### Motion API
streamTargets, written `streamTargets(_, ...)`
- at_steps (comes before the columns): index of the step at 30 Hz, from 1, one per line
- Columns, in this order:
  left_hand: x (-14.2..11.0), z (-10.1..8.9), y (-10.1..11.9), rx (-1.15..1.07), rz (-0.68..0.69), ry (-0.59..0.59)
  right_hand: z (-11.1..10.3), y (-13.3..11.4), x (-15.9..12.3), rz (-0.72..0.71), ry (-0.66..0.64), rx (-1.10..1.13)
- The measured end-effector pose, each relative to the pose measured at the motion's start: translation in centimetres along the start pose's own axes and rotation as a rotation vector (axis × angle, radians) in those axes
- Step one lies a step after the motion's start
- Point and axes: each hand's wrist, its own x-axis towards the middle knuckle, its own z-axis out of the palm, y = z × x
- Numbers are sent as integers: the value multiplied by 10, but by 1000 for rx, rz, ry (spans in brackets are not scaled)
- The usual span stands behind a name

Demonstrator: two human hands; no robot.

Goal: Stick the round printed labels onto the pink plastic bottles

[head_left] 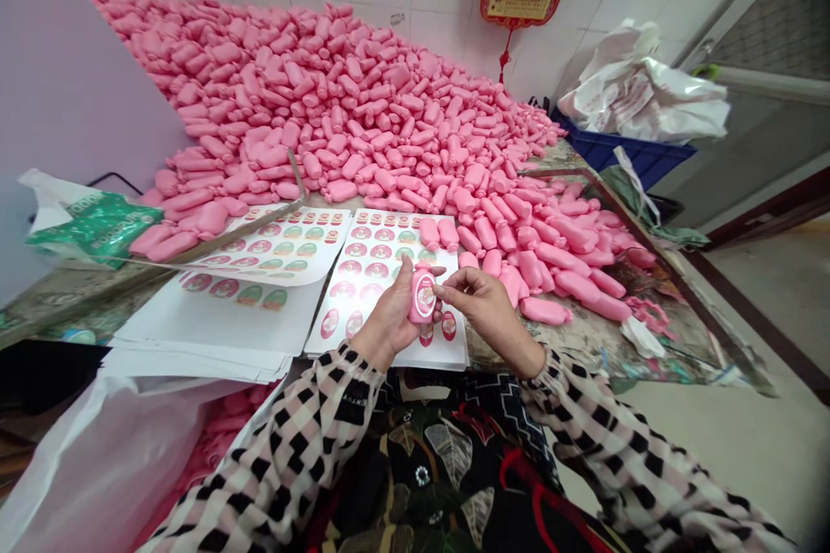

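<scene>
My left hand (pixel 389 315) is wrapped round a small pink bottle (pixel 423 298) that bears a round white and red sticker. My right hand (pixel 476 298) is beside it, its fingertips pinched against the bottle's right side at the sticker. Both hands hover over a sticker sheet (pixel 373 263) of round labels lying on the table. A second sticker sheet (pixel 285 246) lies to its left. A huge pile of pink bottles (pixel 350 104) covers the table behind.
A stack of white backing sheets (pixel 213 328) lies at the left front. A green packet (pixel 97 229) sits at the far left. A white bag with pink bottles (pixel 130 449) hangs below the table edge. A blue crate (pixel 622 151) with white bags stands at the right.
</scene>
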Motion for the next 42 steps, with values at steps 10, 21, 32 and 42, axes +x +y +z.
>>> streamTargets(10,1,2,-1,-9,-20,2,1,5,0,18,19,-34)
streamTargets(21,2,-2,-4,89,-34,-70,1,7,-5,30,2,-82)
streamTargets(32,-19,-6,6,284,-45,-213,-15,-12,-22,-183,80,-839)
streamTargets(42,-59,-15,-6,320,-257,-304,14,9,-25,87,-197,85)
